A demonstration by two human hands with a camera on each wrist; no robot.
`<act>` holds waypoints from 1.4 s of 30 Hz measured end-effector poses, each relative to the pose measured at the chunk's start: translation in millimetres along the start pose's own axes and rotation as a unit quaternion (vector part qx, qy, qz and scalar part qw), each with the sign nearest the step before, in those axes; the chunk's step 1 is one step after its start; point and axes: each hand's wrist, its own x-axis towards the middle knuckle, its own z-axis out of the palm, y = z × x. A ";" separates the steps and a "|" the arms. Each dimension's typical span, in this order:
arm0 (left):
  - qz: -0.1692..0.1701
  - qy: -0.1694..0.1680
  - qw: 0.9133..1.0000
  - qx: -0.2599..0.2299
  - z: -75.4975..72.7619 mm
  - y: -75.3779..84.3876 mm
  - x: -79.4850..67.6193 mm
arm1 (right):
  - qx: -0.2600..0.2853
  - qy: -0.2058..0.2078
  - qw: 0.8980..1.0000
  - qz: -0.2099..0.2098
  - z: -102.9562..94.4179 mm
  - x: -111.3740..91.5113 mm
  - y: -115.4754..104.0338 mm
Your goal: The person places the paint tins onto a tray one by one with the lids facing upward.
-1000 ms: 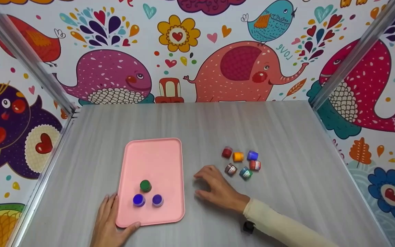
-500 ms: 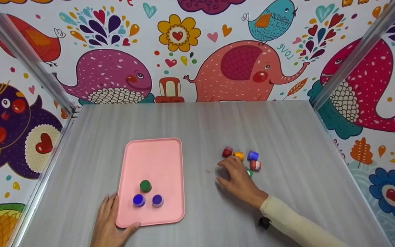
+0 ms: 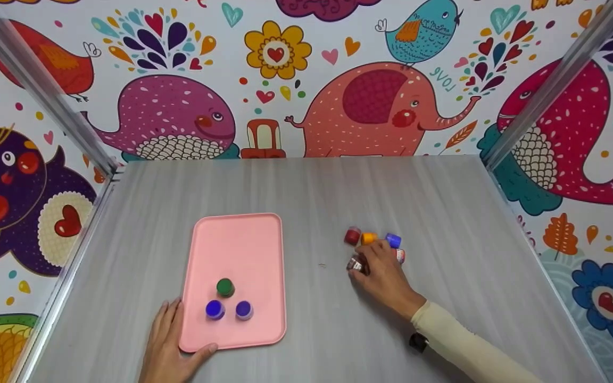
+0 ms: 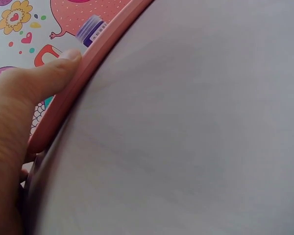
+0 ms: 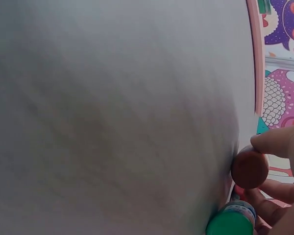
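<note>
A pink tray (image 3: 240,239) lies on the table, bearing one green-topped paint jar (image 3: 225,287) and two blue-purple ones, the left (image 3: 215,309) and the right (image 3: 243,310). My left hand (image 3: 171,346) holds the tray's near left corner, its thumb (image 4: 56,73) over the rim and its fingers along the side. To the right, my right hand (image 3: 389,274) pinches a small brown paint jar (image 5: 250,169) between thumb and fingers, low at the table. Just beside that jar in the right wrist view is a green-capped jar (image 5: 231,223), hidden by the hand in the head view.
Beyond the right hand lie a dark red jar (image 3: 353,235), an orange jar (image 3: 369,238), a blue jar (image 3: 393,240) and a partly covered red jar (image 3: 400,256). A faint mark (image 3: 322,265) shows on the grey table (image 3: 306,186). Patterned walls and metal posts enclose the table.
My right hand has moved right from beside the tray to the loose jars, and its fingers have taken hold of the brown jar. My left hand has stayed at the tray's corner.
</note>
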 end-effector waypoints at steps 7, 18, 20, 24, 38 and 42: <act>-0.009 -0.010 1.000 0.000 -0.6 1.0 0.3 | -0.017 -0.020 1.000 0.007 1.1 -0.6 -0.3; -0.054 -0.050 0.997 0.009 -5.8 7.5 3.4 | 0.017 -0.024 0.999 0.020 4.2 7.7 -15.3; -0.061 -0.057 0.996 0.011 -5.9 8.5 3.8 | 0.027 -0.025 0.999 0.013 5.8 10.2 -18.2; -0.063 -0.058 0.996 0.009 -6.0 9.5 3.4 | 0.040 -0.026 0.999 -0.005 11.1 16.0 -23.4; -0.063 -0.061 0.996 0.011 -5.4 9.8 4.8 | 0.084 -0.048 0.995 -0.019 33.7 30.5 -43.7; -0.058 -0.055 0.997 0.006 -6.3 7.4 3.3 | 0.093 -0.060 0.994 -0.008 41.8 33.9 -52.2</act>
